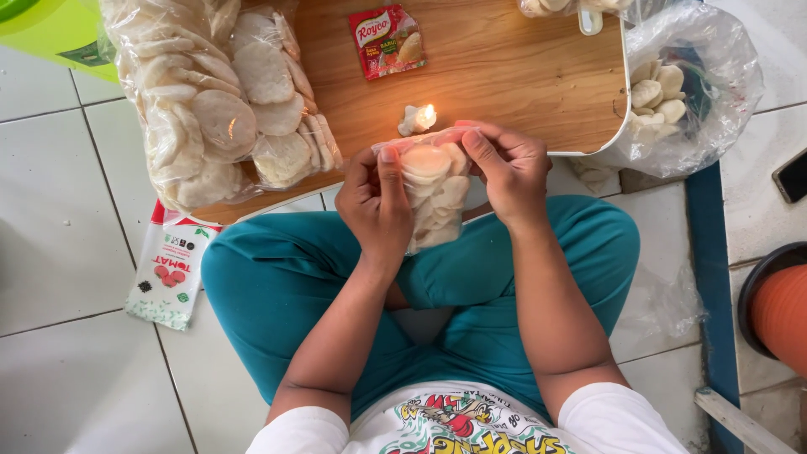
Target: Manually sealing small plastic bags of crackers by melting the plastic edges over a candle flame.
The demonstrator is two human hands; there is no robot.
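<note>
Above the crossed legs, the left hand [376,204] and right hand [507,170] pinch the top edge of a small clear bag of white crackers [433,189], beside a lit candle stub [418,119] on the wooden bench [504,67]. Left, a large bag [214,97] holds more crackers.

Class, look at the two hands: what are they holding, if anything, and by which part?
Both hands, left hand and right hand, hold a small clear bag of white crackers by its top edge, near the candle flame.
</note>
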